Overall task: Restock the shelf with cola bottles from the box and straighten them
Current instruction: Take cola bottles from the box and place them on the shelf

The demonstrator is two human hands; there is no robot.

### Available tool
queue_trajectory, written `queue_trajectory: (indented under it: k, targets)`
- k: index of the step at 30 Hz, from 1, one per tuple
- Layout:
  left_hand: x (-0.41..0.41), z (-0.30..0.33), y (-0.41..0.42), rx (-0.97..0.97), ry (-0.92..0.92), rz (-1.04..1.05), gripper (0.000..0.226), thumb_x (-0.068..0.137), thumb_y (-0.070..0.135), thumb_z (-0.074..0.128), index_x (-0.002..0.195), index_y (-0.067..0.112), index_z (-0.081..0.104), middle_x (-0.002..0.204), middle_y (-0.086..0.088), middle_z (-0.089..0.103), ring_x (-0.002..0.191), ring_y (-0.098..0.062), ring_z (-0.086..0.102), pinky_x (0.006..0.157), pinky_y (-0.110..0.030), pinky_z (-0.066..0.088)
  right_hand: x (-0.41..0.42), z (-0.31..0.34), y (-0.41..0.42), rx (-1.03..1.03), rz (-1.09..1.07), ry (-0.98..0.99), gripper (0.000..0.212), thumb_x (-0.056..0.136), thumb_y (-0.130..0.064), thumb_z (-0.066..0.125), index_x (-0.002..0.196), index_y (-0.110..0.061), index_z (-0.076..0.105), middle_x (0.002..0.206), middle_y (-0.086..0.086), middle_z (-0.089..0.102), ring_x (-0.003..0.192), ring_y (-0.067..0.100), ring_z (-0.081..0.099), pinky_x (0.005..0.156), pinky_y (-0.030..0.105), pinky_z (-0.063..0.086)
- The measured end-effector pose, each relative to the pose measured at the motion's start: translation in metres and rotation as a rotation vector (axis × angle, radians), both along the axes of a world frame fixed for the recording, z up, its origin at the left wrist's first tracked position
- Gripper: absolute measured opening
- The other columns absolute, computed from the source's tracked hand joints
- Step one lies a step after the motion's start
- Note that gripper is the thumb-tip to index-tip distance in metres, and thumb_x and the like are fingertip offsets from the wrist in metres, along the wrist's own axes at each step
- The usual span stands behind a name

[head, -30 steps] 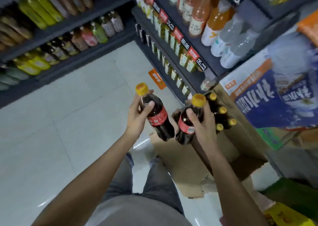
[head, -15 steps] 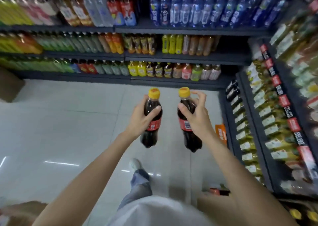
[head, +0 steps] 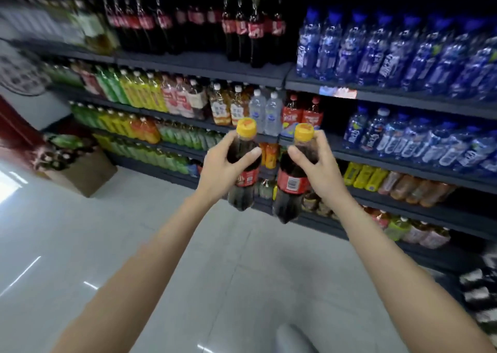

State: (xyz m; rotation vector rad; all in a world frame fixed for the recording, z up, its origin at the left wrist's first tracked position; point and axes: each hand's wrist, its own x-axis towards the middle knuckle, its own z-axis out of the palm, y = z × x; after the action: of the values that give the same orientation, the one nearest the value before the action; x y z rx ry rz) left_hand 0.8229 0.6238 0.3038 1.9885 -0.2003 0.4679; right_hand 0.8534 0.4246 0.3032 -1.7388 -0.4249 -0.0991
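Observation:
I hold two cola bottles upright in front of me, each dark with a yellow cap and a red label. My left hand (head: pixel 223 168) grips the left cola bottle (head: pixel 243 191) around its shoulder. My right hand (head: pixel 318 168) grips the right cola bottle (head: pixel 290 191) the same way. Both hang in the air before a dark shelf unit (head: pixel 204 65). On its top shelf stands a row of cola bottles (head: pixel 242 30) with red labels. The box I took them from is out of view.
Blue water bottles (head: pixel 390 48) fill the shelves to the right. Green, yellow and orange drinks (head: pixel 139 91) line the middle and lower shelves. A cardboard box (head: pixel 80 172) of bottles sits on the pale tiled floor (head: pixel 107 245) at the left.
I have turned away from the box and its shelf. The facing shelf unit is much closer and the top cola row has come into view. Both hands still carry their bottles, raised slightly.

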Motion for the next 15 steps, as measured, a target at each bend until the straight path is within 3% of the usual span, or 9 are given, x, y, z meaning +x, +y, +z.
queue_trajectory:
  k: [3, 7, 10, 15]
  targets:
    - [0.058, 0.015, 0.035, 0.019, -0.092, 0.101, 0.039, 0.085, 0.053, 0.057, 0.105, 0.019, 0.056, 0.094, 0.003, 0.066, 0.090, -0.010, 0.061, 0.086, -0.035, 0.049, 0.068, 0.021, 0.042, 0.041, 0.017, -0.093, 0.016, 0.092, -0.022, 0.059, 0.104, -0.030, 0.052, 0.098, -0.017, 0.061, 0.092, -0.011, 0.056, 0.082, 0.005, 0.038]
    - [0.139, 0.023, 0.079, 0.032, -0.176, 0.269, 0.041, 0.086, 0.056, 0.051, 0.104, 0.020, 0.055, 0.091, -0.012, 0.065, 0.083, -0.025, 0.060, 0.078, -0.047, 0.048, 0.165, 0.034, 0.091, 0.014, 0.051, -0.188, 0.018, 0.092, -0.029, 0.059, 0.110, -0.027, 0.056, 0.103, -0.014, 0.062, 0.100, -0.003, 0.056, 0.087, 0.011, 0.040]
    - [0.200, 0.029, 0.112, 0.100, -0.215, 0.339, 0.044, 0.087, 0.056, 0.050, 0.104, 0.017, 0.056, 0.089, -0.011, 0.064, 0.080, -0.026, 0.059, 0.075, -0.047, 0.047, 0.235, 0.039, 0.130, -0.071, 0.086, -0.271, 0.019, 0.092, -0.034, 0.059, 0.109, -0.029, 0.055, 0.105, -0.008, 0.056, 0.104, 0.007, 0.053, 0.088, 0.018, 0.038]
    - [0.297, 0.044, 0.172, 0.266, -0.305, 0.330, 0.044, 0.085, 0.049, 0.057, 0.103, 0.009, 0.058, 0.087, -0.005, 0.063, 0.080, -0.017, 0.058, 0.071, -0.033, 0.046, 0.338, 0.056, 0.192, -0.139, 0.172, -0.378, 0.027, 0.090, -0.028, 0.063, 0.115, -0.019, 0.059, 0.109, -0.006, 0.056, 0.101, -0.012, 0.048, 0.085, 0.004, 0.033]
